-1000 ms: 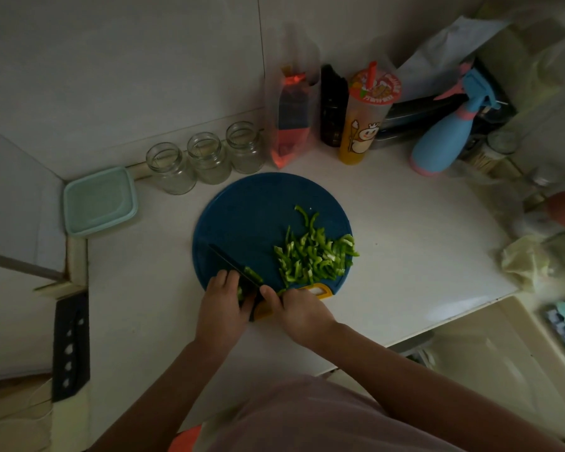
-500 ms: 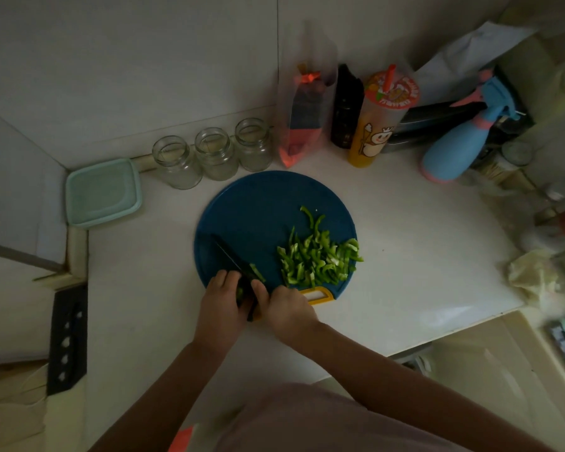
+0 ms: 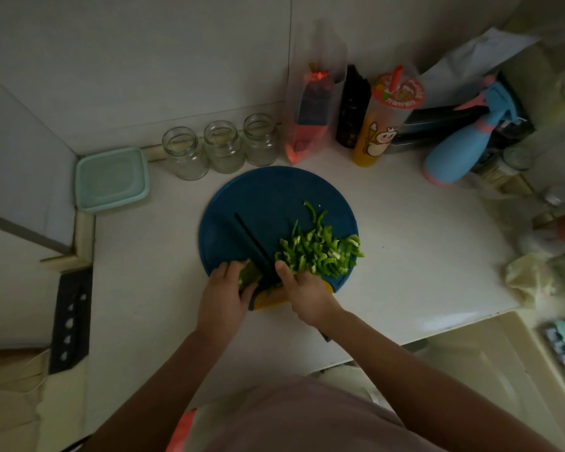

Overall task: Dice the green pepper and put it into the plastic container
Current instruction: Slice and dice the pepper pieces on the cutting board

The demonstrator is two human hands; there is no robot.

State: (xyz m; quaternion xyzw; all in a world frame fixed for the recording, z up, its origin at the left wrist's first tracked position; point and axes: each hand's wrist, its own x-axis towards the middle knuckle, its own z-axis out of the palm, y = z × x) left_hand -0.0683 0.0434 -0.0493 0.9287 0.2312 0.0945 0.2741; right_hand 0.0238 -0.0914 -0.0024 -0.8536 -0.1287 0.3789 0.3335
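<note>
On the blue cutting board's [image 3: 261, 197] near edge, the left hand [image 3: 224, 295] curls round a green pepper chunk [image 3: 249, 276] and the right hand [image 3: 307, 293] grips the knife [image 3: 252, 236]. Cut strips [image 3: 320, 252] are piled on the board's right, and the plastic container [image 3: 111, 179] sits lidded, well off its left.

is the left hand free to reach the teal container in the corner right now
Probably not yet: the left hand holds the uncut pepper piece beside the knife. Once it lets go, the way across the white counter to the teal lidded container looks open.
</note>
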